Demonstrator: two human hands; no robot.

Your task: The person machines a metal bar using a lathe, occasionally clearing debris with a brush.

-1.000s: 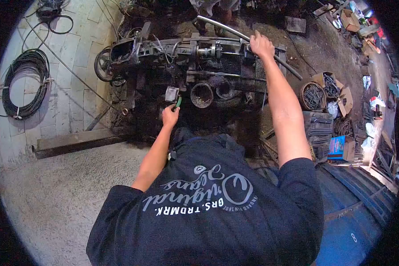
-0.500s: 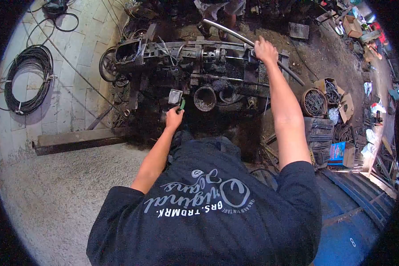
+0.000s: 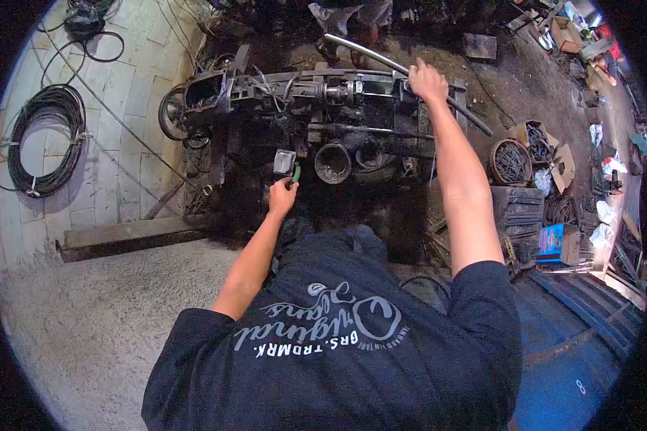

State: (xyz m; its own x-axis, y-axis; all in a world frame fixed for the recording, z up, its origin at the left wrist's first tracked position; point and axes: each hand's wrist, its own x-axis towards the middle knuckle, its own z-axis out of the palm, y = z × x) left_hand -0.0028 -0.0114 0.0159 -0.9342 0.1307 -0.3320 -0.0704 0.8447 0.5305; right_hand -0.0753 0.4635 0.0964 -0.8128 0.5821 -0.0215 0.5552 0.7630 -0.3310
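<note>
Landmark: dark greasy metal machine [image 3: 302,93], lying across the dirt floor.
Right hand [image 3: 428,80]: fingers wrapped tight round the long curved grey metal pipe [image 3: 370,52], above the machine's right end.
Pipe: slants across the machine's far right side.
Left hand [image 3: 282,195]: fingers closed on a small green-handled tool [image 3: 295,172], just in front of the machine.
Beside tool: small grey square box [image 3: 285,161], round rusty can [image 3: 333,162].
Left of machine: coiled black cable [image 3: 43,140].

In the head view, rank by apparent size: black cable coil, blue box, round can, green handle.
1. black cable coil.
2. round can and blue box look alike; unranked.
3. green handle in the left hand, smallest.
</note>
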